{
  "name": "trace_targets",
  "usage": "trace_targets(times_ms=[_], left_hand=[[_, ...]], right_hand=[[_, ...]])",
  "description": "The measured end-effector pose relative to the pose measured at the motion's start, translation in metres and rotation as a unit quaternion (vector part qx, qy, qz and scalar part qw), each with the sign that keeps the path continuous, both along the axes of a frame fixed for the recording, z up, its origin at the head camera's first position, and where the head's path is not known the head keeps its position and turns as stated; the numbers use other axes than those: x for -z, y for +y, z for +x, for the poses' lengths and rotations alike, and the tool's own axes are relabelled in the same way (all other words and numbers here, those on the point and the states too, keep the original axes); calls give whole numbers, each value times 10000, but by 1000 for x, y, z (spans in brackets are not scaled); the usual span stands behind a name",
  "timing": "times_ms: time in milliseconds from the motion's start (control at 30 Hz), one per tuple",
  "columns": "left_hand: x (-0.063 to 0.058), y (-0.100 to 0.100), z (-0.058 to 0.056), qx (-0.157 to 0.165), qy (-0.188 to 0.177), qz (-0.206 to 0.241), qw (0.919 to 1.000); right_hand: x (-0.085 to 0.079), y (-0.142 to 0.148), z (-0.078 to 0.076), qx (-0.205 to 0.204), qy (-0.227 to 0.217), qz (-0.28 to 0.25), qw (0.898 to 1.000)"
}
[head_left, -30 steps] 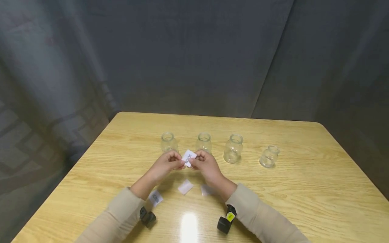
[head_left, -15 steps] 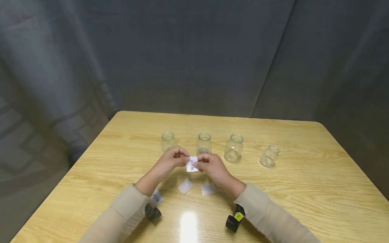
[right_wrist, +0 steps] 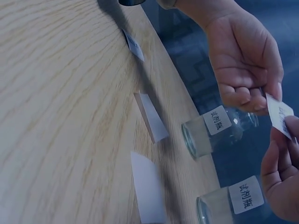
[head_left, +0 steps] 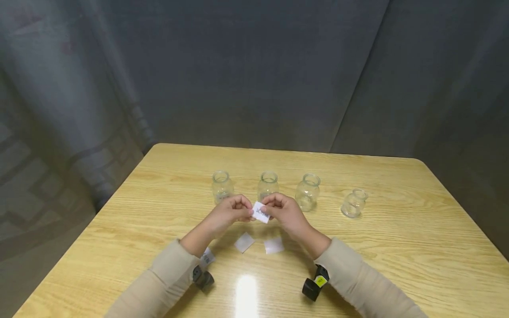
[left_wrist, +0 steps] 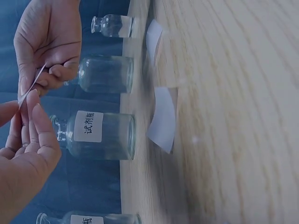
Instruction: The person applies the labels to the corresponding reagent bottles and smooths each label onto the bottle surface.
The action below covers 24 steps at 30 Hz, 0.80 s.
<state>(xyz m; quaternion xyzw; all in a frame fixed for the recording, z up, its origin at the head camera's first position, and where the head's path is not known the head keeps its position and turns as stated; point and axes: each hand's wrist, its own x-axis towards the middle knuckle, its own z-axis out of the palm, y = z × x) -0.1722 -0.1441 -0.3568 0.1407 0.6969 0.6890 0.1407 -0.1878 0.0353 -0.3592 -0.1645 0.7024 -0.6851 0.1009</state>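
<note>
Both hands meet over the table around a small white printed label [head_left: 261, 213]. My left hand [head_left: 232, 215] pinches its left edge between thumb and fingertip. The opposite side is gripped by my right hand [head_left: 287, 215], thumb across the printed face. Behind the hands stand clear glass bottles in a row. The leftmost bottle [head_left: 222, 185] and the second bottle [head_left: 268, 184] carry white printed labels, shown in the right wrist view. No label shows on the third bottle [head_left: 307, 193] or the small bottle [head_left: 354, 204] at the right end. The label appears nearly edge-on in the left wrist view.
Two blank-faced white paper slips, a middle slip [head_left: 244, 242] and a right slip [head_left: 274, 245], lie on the wooden table [head_left: 397, 256] below the hands. A printed slip [head_left: 207, 257] lies by the left wrist. A grey curtain [head_left: 246, 79] hangs behind.
Both hands have shifted slightly to the right with the label, which has turned between the fingers. The bottles and slips stay in place.
</note>
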Motion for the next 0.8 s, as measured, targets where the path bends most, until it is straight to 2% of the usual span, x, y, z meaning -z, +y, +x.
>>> trace_targets(times_ms=[333, 567, 800], left_hand=[[1, 1, 0, 130, -63, -118, 9998], [3, 0, -1, 346, -50, -168, 9992], [6, 2, -2, 390, -162, -122, 9990]], right_hand=[[1, 6, 0, -497, 210, 365, 9979], [3, 10, -1, -649, 348, 612, 9954], [5, 11, -2, -745, 350, 595, 9948]])
